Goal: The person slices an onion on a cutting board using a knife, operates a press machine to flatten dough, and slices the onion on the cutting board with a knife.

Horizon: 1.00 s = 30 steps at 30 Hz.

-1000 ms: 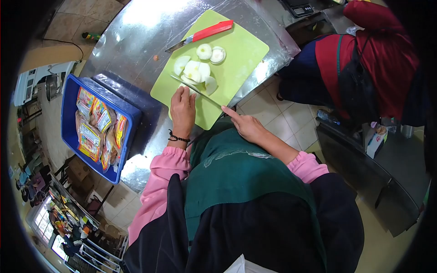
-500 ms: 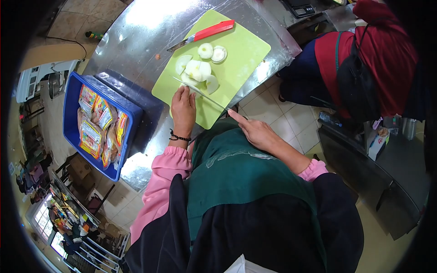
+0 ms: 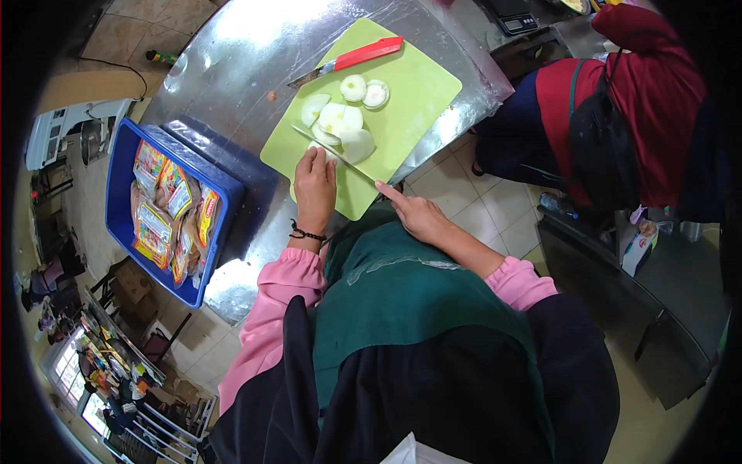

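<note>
My left hand presses its fingertips on a piece of onion at the lower left of the green cutting board. My right hand grips a knife, index finger stretched along its back. The blade slants up to the left, right beside my left fingertips. Several white onion slices lie just beyond the blade, the nearest one close against it. Two round onion ends sit farther up. A second knife with a red handle lies across the board's top.
A blue tub of packaged food stands left of the board on the metal table. At the right, a person in red stands by another counter with a black scale. A dark bench is at the lower right.
The knife in my right hand drew back toward me, then moved forward again. One more onion slice now lies flatter beside the blade. My left hand has stayed nearly in place.
</note>
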{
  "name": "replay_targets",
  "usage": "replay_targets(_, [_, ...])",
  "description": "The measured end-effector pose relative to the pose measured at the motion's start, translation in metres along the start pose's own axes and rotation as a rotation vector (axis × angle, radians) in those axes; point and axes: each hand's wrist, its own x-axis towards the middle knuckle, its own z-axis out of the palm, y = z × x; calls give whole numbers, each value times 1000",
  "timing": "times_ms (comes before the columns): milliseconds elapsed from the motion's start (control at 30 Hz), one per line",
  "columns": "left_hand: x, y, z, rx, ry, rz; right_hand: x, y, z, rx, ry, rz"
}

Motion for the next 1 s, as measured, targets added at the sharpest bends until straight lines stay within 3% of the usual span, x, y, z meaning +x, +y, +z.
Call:
replay_targets(500, [0, -1, -1, -52, 20, -22, -41, -16, -30, 30, -29, -10])
replay_targets(1000, [-1, -2, 0, -40, 41, -5, -19, -2, -7, 52, 24, -74])
